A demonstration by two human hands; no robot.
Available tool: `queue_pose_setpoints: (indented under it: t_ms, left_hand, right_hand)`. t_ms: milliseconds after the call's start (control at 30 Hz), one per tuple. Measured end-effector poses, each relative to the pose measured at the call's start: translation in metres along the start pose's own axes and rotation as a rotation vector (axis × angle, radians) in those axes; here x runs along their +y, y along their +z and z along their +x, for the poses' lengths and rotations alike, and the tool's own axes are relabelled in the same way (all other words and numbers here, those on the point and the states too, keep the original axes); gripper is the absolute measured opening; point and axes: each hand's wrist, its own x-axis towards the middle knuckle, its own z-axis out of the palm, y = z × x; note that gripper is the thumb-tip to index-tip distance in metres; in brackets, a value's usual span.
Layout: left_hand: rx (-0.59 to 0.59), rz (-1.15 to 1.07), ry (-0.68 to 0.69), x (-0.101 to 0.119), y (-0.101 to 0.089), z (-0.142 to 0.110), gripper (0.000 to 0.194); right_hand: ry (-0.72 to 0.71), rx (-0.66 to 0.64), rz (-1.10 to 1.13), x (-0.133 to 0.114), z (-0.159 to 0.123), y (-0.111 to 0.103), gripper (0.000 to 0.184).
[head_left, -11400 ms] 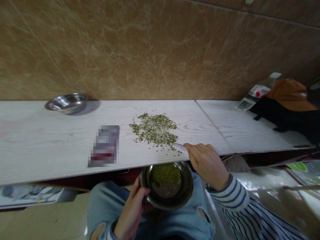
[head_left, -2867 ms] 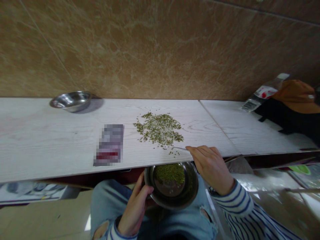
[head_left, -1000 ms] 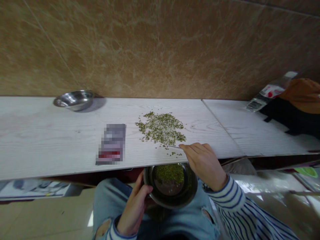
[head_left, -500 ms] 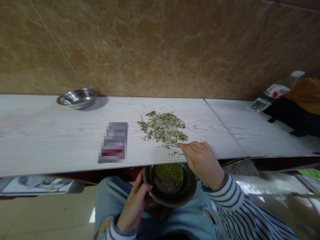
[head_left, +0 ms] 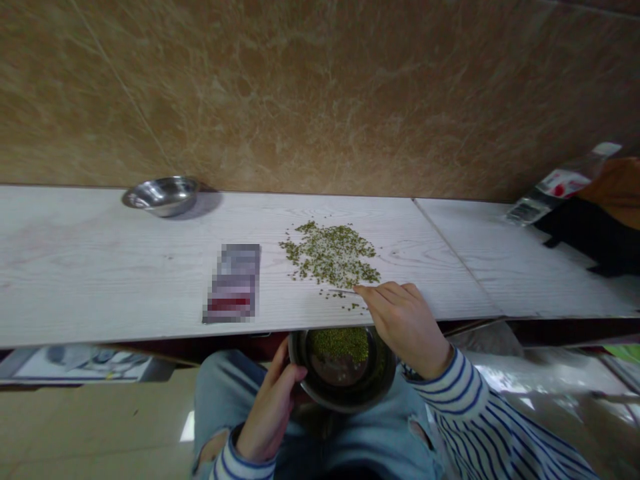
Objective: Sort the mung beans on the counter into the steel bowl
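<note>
My left hand [head_left: 273,400] grips the left rim of a metal bowl [head_left: 345,405], thumb over the edge. The bowl is tilted above my lap, just below the table's front edge, with small green beans [head_left: 343,343], like mung beans, heaped at its far side. My right hand [head_left: 403,320] is closed around a thin, pale tool [head_left: 340,291] that points left, low over the tabletop. Its kind I cannot make out, as my fingers hide most of it. Just beyond its tip, more green beans [head_left: 333,253] lie scattered across the table.
On the white wood-grain table [head_left: 100,280], a blurred-out flat rectangular item [head_left: 233,283] lies left of the beans. An empty metal bowl [head_left: 165,197] stands near the tiled wall [head_left: 300,100]. A plastic bottle [head_left: 560,183] leans on a black and brown bag [head_left: 595,227] at right.
The view has shifted slightly, so things on the table appear a little further right. Both hands keep their grips, and the scattered beans look the same.
</note>
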Motion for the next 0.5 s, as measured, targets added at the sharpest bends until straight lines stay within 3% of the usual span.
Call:
queue_pose_setpoints:
  t_ms: [500]
  left_hand:
    - [0.056, -0.019, 0.021, 0.004, -0.002, -0.001, 0.063]
  right_hand:
    - [-0.037, -0.026, 0.012, -0.009, 0.016, 0.005, 0.028]
